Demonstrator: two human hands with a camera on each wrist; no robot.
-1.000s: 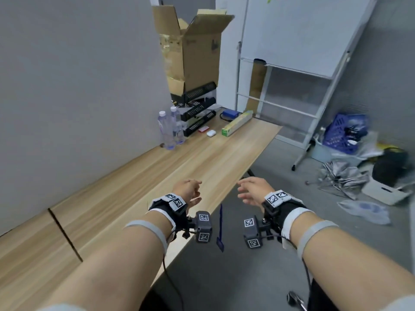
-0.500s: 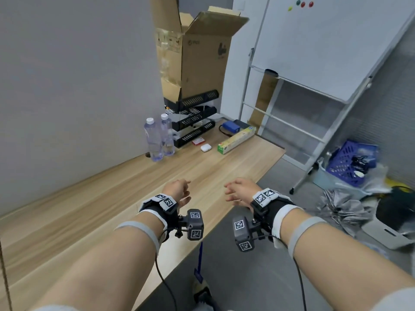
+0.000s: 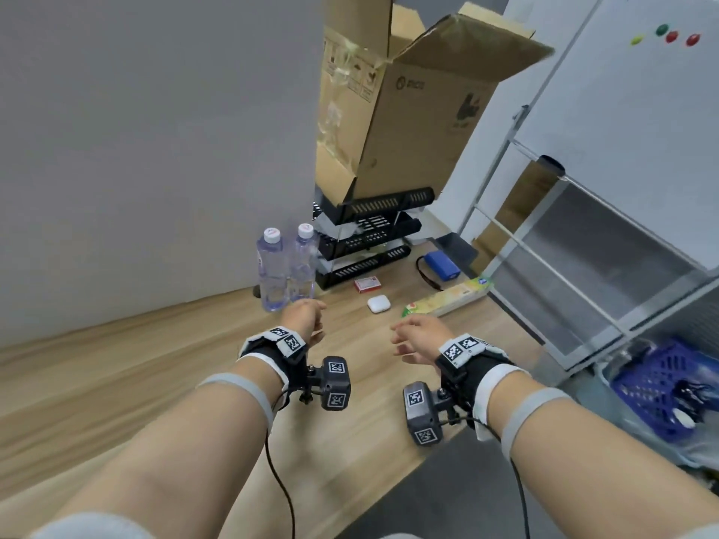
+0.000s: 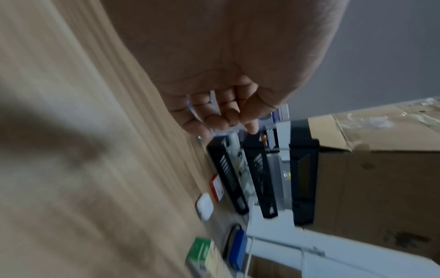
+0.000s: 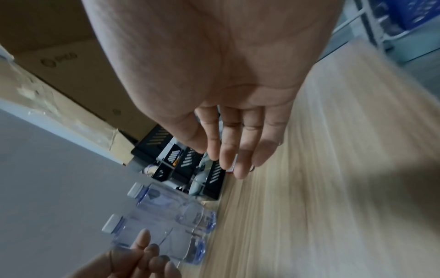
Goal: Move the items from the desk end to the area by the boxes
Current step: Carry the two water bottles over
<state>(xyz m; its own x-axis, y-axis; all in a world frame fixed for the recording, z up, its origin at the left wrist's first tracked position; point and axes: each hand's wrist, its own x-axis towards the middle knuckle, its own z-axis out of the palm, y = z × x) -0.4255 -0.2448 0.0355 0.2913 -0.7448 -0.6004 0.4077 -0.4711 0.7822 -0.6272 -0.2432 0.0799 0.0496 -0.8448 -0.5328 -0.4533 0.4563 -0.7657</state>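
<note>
Two clear water bottles (image 3: 286, 272) stand at the far end of the wooden desk (image 3: 116, 383), beside a black tray rack (image 3: 369, 237). On the rack sits an open cardboard box (image 3: 420, 110). A small red box (image 3: 367, 284), a white earbud case (image 3: 378, 304), a blue pack (image 3: 441, 265) and a long green-yellow box (image 3: 447, 295) lie near the rack. My left hand (image 3: 315, 317) hovers just short of the bottles (image 5: 171, 212), fingers loosely curled, holding nothing. My right hand (image 3: 400, 336) hovers near the earbud case, empty, its fingers (image 5: 238, 150) nearly straight.
A grey wall (image 3: 155, 149) runs along the desk's left side. A whiteboard on a stand (image 3: 622, 110) rises past the desk's far right corner. A blue basket (image 3: 661, 387) and other clutter lie on the floor to the right.
The view has advanced along the desk toward its far end. Both empty hands have come much closer to the bottles and the small items.
</note>
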